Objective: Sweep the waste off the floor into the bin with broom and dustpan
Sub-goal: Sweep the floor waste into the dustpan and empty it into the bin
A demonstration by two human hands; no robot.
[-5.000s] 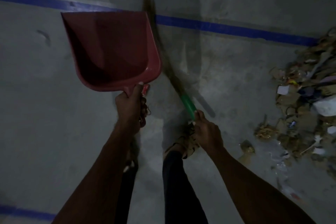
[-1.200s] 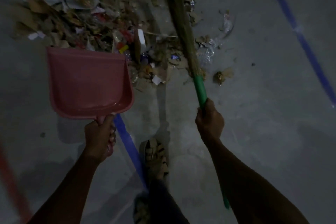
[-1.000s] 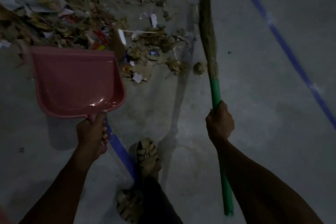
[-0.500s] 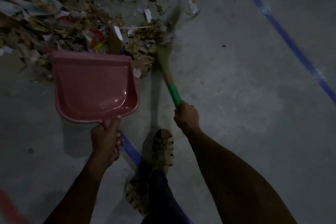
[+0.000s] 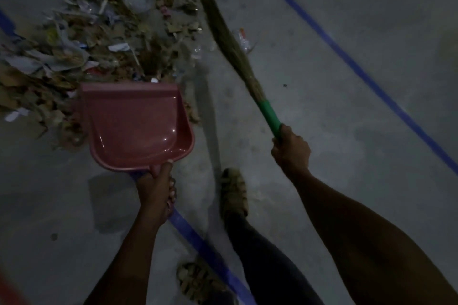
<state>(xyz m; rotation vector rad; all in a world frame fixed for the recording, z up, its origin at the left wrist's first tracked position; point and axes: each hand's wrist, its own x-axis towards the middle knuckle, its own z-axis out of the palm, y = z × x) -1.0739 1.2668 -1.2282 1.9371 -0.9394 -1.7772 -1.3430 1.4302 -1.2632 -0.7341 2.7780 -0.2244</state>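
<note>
Beside the waste pile [image 5: 104, 39], the right hand [image 5: 291, 150], gripping the broom [image 5: 238, 57], has swung its bristles back outward; left hand [image 5: 156, 190] grips the empty dustpan [image 5: 136, 126], ready for loading.

I stand on a grey concrete floor [image 5: 347, 131], dull and mottled, in dim light. A blue line [image 5: 366, 82] crosses it on my right, from the top edge down to the right edge. Another blue line [image 5: 210, 250] runs under me towards the bottom edge. A red strip [image 5: 10, 290] shows at the bottom left corner. Dark shadows [image 5: 109, 203] lie on the concrete.
</note>
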